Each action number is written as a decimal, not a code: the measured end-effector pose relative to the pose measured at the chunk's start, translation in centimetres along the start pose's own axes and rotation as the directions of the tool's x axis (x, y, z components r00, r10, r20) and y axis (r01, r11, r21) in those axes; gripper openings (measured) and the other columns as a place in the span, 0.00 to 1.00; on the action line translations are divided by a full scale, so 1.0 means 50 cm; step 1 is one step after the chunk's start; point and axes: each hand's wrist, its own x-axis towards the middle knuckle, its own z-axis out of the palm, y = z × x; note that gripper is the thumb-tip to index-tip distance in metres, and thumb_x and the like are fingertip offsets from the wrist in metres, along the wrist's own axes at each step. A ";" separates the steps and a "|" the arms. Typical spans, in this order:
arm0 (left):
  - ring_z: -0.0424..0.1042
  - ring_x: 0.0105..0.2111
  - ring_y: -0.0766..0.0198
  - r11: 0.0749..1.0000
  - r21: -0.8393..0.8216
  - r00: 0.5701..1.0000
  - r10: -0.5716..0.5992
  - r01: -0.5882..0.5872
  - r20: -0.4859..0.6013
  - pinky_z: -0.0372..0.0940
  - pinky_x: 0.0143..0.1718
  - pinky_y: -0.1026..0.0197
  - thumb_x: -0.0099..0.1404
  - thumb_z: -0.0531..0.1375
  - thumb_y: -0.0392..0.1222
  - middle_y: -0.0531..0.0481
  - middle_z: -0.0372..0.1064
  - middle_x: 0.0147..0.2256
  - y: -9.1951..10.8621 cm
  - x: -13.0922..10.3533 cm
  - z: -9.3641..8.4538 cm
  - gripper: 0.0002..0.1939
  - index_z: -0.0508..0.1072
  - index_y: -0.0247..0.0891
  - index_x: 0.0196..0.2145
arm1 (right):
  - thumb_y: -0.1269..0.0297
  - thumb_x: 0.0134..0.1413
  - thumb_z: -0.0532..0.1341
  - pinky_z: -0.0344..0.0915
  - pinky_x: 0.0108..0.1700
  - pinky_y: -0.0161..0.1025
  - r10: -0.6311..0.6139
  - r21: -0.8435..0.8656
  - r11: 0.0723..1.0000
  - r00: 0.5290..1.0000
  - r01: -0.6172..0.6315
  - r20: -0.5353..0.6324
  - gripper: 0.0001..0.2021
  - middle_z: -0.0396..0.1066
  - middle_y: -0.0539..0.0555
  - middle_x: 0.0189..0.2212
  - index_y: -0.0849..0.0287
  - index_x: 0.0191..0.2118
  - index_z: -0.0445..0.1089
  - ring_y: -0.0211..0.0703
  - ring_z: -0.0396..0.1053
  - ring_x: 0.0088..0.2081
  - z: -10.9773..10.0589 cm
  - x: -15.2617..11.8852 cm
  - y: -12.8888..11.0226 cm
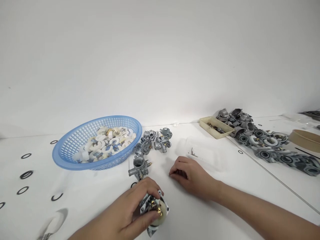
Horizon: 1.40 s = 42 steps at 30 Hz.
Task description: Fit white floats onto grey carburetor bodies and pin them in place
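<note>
My left hand [136, 208] is wrapped round a metal carburetor [162, 208] near the bottom middle; its brass jets and a pale float face up. To the right, my right hand [191, 175] rests low over the white table with its fingers curled and thumb against the fingertips; whatever is between them is too small to make out. Just beyond my left hand stands another carburetor [139, 166], with a black ring partly showing beside it. Behind my right hand, small thin pins [193, 153] lie in a clear tray.
A blue basket [60, 155] of white floats stands at the left, with several more carburetors [162, 144] beside it. Black rings [26, 174] lie on the far left. A cream tray [208, 130] and a large carburetor pile [265, 141] are at the right, near a brown tape roll [305, 140].
</note>
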 end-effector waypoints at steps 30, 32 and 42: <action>0.79 0.54 0.57 0.977 0.012 0.966 0.212 -0.213 -0.148 0.79 0.50 0.61 0.76 0.71 0.40 0.49 0.70 0.59 -0.001 0.013 0.014 0.13 0.79 0.54 0.53 | 0.68 0.68 0.71 0.77 0.40 0.34 -0.215 0.435 0.886 0.974 0.163 0.072 0.02 0.79 0.54 0.37 0.58 0.44 0.84 0.37 0.77 0.33 -0.014 -0.066 -0.095; 0.80 0.53 0.57 0.976 0.005 0.965 0.215 -0.217 -0.149 0.79 0.48 0.62 0.76 0.72 0.39 0.49 0.70 0.58 -0.001 0.013 0.014 0.13 0.78 0.54 0.53 | 0.69 0.67 0.71 0.76 0.39 0.33 -0.231 0.435 0.881 0.972 0.188 0.048 0.02 0.79 0.55 0.36 0.59 0.43 0.83 0.37 0.77 0.33 -0.005 -0.066 -0.095; 0.80 0.50 0.59 0.975 0.018 0.965 0.221 -0.221 -0.141 0.79 0.44 0.63 0.76 0.71 0.37 0.47 0.70 0.58 0.006 0.010 0.011 0.12 0.79 0.52 0.52 | 0.67 0.70 0.71 0.74 0.38 0.36 -0.289 0.430 0.868 0.957 0.246 0.036 0.01 0.76 0.54 0.35 0.56 0.45 0.81 0.40 0.75 0.34 0.006 -0.063 -0.069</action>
